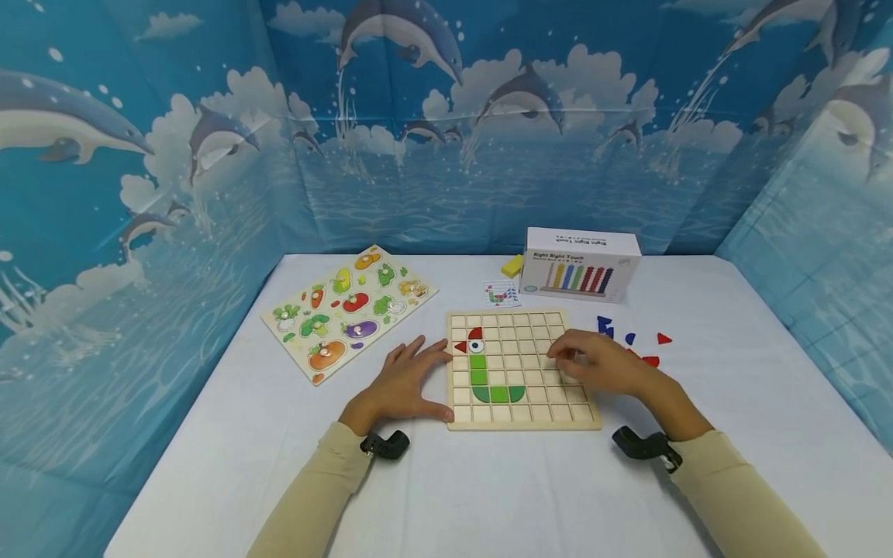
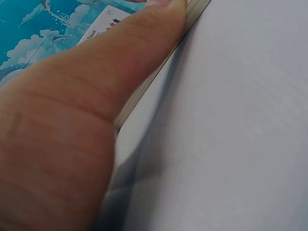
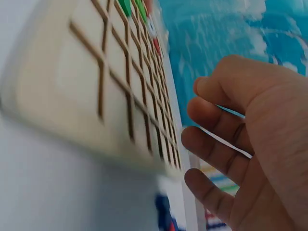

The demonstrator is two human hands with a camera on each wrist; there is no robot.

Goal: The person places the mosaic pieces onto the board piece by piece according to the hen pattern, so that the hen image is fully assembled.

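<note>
A wooden grid board [image 1: 523,425] lies flat on the white table. Set in its left part are a white eye tile [image 1: 475,346], a red triangle [image 1: 460,347], a red rounded piece [image 1: 476,334] and several green pieces [image 1: 478,377], forming a bird's head and neck. My left hand [image 1: 401,385] rests at the board's left edge, thumb and fingers spread; in the left wrist view its thumb [image 2: 139,43] touches the edge. Over the board's right side hovers my right hand [image 1: 600,363], fingers loosely bent. No piece shows between its fingers [image 3: 211,149] in the right wrist view.
Loose blue pieces [image 1: 604,325] and red pieces [image 1: 651,361] lie right of the board. Behind it are a picture card [image 1: 501,294], a yellow block [image 1: 512,266] and a white box [image 1: 580,267]. A vegetable puzzle board [image 1: 335,333] lies back left. Dolphin-print cloth [image 1: 446,186] surrounds the table.
</note>
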